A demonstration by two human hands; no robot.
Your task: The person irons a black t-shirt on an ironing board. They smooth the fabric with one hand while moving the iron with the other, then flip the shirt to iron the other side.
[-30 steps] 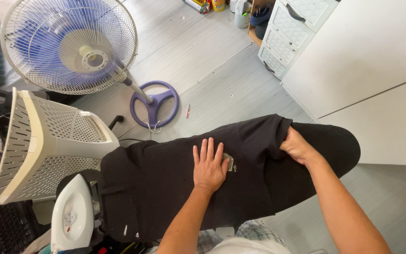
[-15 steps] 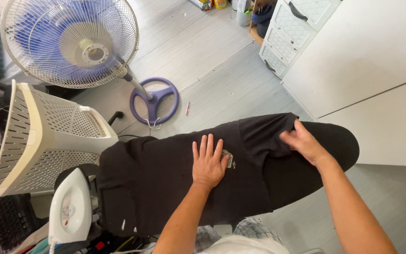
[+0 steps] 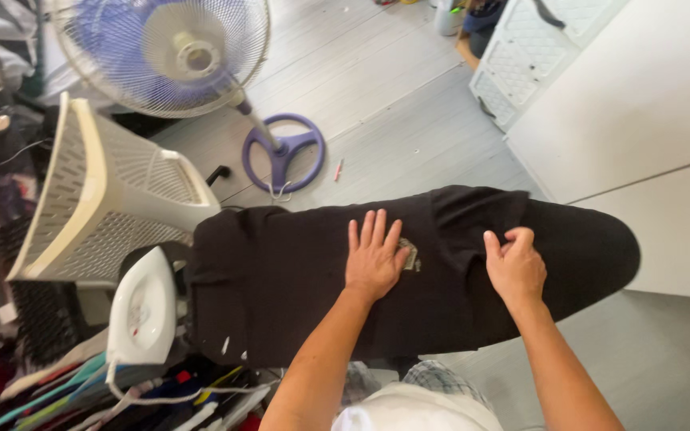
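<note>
Black garment (image 3: 297,279) lies spread over the dark ironing board (image 3: 592,247), filling the centre of the frame from lower left to right. Left hand (image 3: 374,257): open, fingers spread, palm flat on the cloth just left of a small grey patch (image 3: 411,255) sewn on the fabric. Right hand (image 3: 514,267): fingers curled, pinching a fold of the same cloth right of centre, near the board's rounded end. Cannot tell how much fabric sits in that pinch.

White iron (image 3: 142,315) stands at lower left, just beside the garment's left edge, touched by neither hand; its cord trails down into the clutter below.

Progress, judged: cloth is laid out and mostly flat under the left palm; a fold remains bunched at the right hand, so smoothing looks unfinished. Pressing appears not yet started.

Surroundings: cream slotted laundry basket (image 3: 97,199) tipped at left; blue pedestal fan (image 3: 171,49) at upper left with purple base (image 3: 283,153) on the pale floor.
</note>
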